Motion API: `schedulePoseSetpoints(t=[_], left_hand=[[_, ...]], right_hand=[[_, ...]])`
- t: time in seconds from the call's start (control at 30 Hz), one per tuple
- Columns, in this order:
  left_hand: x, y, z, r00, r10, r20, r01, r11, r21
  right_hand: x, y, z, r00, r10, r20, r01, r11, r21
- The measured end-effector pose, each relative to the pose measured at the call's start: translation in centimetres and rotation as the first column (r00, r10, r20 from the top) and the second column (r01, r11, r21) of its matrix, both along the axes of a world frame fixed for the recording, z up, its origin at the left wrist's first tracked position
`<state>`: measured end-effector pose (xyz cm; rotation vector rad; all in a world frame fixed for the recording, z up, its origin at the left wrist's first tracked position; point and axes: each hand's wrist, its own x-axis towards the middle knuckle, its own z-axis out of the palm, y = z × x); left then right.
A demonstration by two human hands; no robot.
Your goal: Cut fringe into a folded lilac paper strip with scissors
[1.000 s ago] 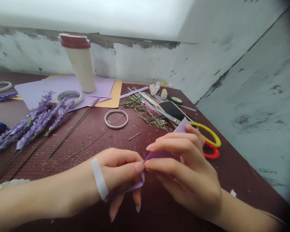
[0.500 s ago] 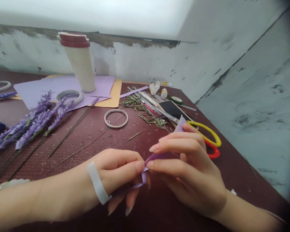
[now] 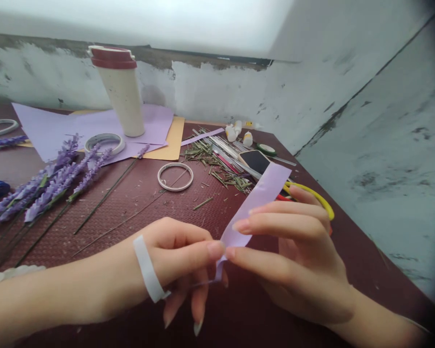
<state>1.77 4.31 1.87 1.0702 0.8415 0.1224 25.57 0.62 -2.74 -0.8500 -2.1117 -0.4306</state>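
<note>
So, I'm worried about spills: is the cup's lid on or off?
On: the dark red lid sits over the top of the upright cup.

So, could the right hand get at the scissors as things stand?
Probably yes: the scissors' yellow handle shows just beyond the right hand, though it would likely have to leave the purple strip it touches first.

Two hands (image 3: 183, 253), one cup (image 3: 121, 96), three pale rings (image 3: 177, 189)

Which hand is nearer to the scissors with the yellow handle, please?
Right: the right hand is just in front of the scissors, partly hiding them from view. The left hand is farther off, to their left.
</note>
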Motion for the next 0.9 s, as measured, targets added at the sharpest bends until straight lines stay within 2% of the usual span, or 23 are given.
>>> schedulePoseSetpoints(t=[0.27,0.37,0.5,0.6,0.77,0.9], left_hand=[[-0.1,0.3,-0.3,0.999,-0.053,0.008,0.054,0.994,-0.09],[-0.1,0.4,-0.2,0.999,-0.053,-0.012,0.052,0.997,-0.057],[-0.1,0.8,-0.2,0.998,0.012,-0.058,-0.011,1.0,0.018],[0.0,0.9,-0.4,0.995,0.03,-0.094,-0.023,0.997,0.073],[0.2,0.1,-0.3,0.994,0.034,-0.108,-0.021,0.993,0.116],[0.2,-0.3,0.3,0.991,0.061,-0.123,-0.044,0.99,0.135]], right_hand=[[-0.4,-0.4,-0.1,0.996,0.082,-0.037,-0.082,0.997,-0.003],[-0.3,-0.4,0.0,0.997,0.071,-0.031,-0.071,0.997,-0.003],[-0.1,0.0,0.0,0.996,0.093,-0.019,-0.093,0.996,0.013],[-0.3,0.2,0.0,0.996,0.092,-0.02,-0.092,0.995,-0.027],[-1.4,-0.1,-0.3,0.98,0.199,-0.028,-0.201,0.973,-0.115],[-1.9,-0.2,-0.2,0.98,0.187,-0.072,-0.196,0.971,-0.14]])
